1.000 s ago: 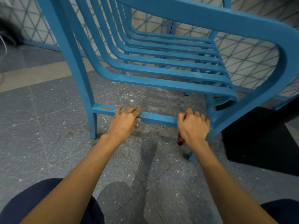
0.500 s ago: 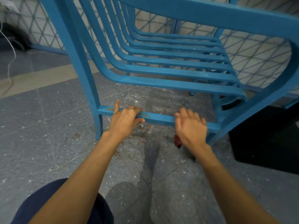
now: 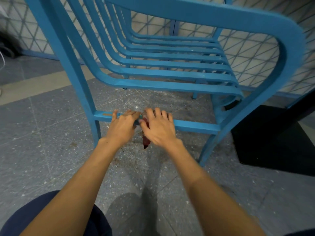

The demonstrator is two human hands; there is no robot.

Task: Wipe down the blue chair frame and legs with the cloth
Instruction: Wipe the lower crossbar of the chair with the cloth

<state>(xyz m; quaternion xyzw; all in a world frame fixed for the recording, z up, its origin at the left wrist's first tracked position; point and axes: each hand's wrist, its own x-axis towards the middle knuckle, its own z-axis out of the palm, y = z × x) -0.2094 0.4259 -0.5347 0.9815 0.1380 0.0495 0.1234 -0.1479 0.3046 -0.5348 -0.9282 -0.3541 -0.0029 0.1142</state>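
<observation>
At the far left, our dark trouser knee (image 3: pixel 25 213) sits low over the speckled grey floor (image 3: pixel 42 142). The blue chair (image 3: pixel 170 77) stands close before us. The left upright (image 3: pixel 68 57) of its near frame runs down to a low crossbar (image 3: pixel 196 126) joining the two near legs.

Our left hand (image 3: pixel 122 127) grips that crossbar toward its left end, fingers curled over the top and thumb lifted apart on the left side. Just right of it, the cloth (image 3: pixel 146 141) shows in the narrow gap between our hands. It is a small, bunched, dark red rag with a pointed tail hanging below the bar toward the floor. A little more of it peeks out at the bar itself.

Our right hand (image 3: pixel 159 129) lies over the cloth, so the rag sits under the palm and out past its left edge. The fingers spread and drape over the top of the crossbar. The hand appears to hold the cloth against the bar, though blur leaves the exact grip unclear.

Farther right, the crossbar runs bare to the right leg (image 3: pixel 209 150). The chair is a flat mid blue, slatted through seat and back, with pale specks on the slats. Beyond the right leg stands a black block (image 3: pixel 272 142). A wall (image 3: pixel 255 53) tiled in diamond lines lies behind.
</observation>
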